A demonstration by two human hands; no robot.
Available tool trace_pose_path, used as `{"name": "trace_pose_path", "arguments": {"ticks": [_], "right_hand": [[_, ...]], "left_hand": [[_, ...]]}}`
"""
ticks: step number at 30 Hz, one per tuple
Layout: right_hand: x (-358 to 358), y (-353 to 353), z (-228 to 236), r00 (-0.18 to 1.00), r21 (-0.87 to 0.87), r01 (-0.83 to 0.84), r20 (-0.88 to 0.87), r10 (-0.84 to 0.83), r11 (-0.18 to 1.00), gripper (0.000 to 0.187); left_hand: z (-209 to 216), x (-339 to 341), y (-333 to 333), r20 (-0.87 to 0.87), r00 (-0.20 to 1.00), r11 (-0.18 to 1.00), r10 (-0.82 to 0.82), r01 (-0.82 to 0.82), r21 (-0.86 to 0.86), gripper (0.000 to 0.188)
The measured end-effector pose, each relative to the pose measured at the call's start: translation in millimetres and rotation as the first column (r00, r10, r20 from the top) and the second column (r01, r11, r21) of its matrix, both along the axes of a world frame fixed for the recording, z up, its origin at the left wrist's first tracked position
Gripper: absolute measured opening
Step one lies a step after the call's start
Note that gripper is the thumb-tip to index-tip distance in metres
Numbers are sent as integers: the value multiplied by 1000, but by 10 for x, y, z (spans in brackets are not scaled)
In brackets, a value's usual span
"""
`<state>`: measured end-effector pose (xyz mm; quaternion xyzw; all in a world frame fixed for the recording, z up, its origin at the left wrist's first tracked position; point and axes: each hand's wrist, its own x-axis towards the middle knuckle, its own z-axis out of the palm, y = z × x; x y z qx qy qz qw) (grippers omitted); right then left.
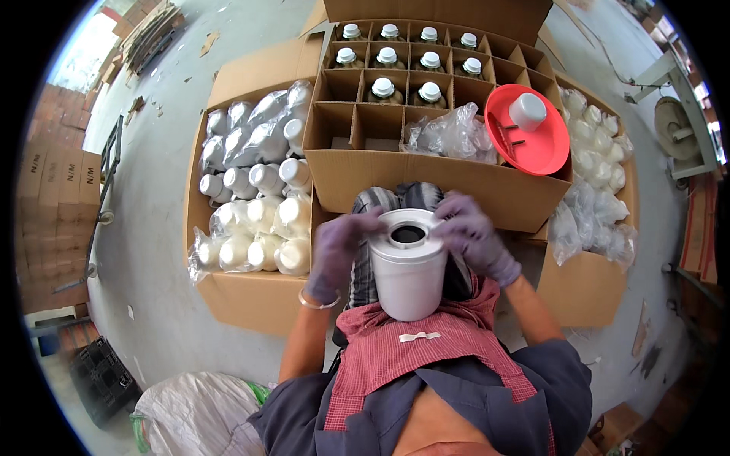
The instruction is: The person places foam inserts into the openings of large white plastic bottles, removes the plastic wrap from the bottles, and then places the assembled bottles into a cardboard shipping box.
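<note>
A white, slightly tapered canister (409,285) stands upright on my lap, over a red checked apron (433,349). Its top is a white ring-shaped lid (388,220) around a dark round opening. My left hand (338,247), in a purple glove, has its fingertips at the left edge of the lid. On the opposite edge, the bent fingers of my right hand (475,235), gloved the same way, grip the rim. Both hands look slightly blurred. The far sides of the fingers are hidden.
Ahead, a divided cardboard box (426,182) holds several white-capped bottles (386,57), crumpled plastic bags (456,133) and a red basin (547,144) with a white cup (527,112). Open boxes of bagged white parts flank it left (251,292) and right (585,292). A white sack (198,414) lies lower left.
</note>
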<state>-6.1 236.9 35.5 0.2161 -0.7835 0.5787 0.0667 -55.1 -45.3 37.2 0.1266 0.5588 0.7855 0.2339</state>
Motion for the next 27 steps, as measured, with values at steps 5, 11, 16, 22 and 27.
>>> {"name": "trace_pose_path", "arguments": {"ticks": [5,11,16,22,27], "right_hand": [[-24,-248,406,983,-58,-177,38,180,982,15],[-103,255,308,986,153,36,159,-60,988,25],[-129,316,266,989,274,23,135,-62,961,38],[-142,-279,181,996,85,45,-75,-39,995,44],[-674,-391,469,956,14,288,-55,-287,958,45]], "left_hand": [[169,47,144,-61,988,985,143,-148,-86,39],[160,77,-138,-69,997,910,37,-5,416,37],[108,196,-362,56,991,992,123,-121,-40,51],[367,-74,-14,-489,811,885,-320,72,-459,96],[378,-369,206,-36,990,950,-133,117,-288,61]]}}
